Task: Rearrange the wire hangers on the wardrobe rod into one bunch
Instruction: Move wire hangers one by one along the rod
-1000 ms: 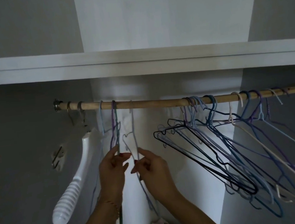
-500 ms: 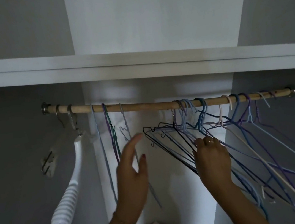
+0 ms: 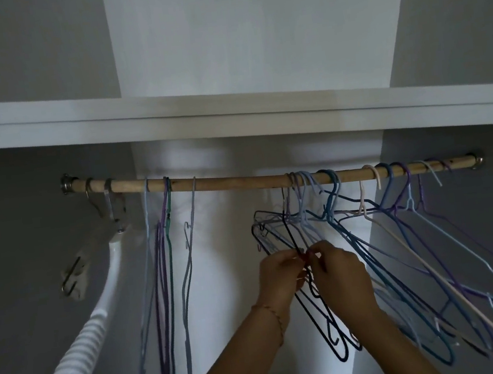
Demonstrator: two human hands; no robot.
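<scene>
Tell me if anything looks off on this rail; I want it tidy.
Yes. The hangers right of centre on the rod are tangled and splayed at angles, not hanging straight. Both hands, left hand and right hand, pinch a dark hanger among them.

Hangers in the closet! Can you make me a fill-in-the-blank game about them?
1. The wire hangers hang from a wooden ____.
2. Both hands, left and right, pinch a ____ coloured hanger.
3. The white plastic hanger hangs at the ____ end of the rod.
4. A bracelet is on the ____ wrist.

Missing words: rod; dark; left; left
</scene>
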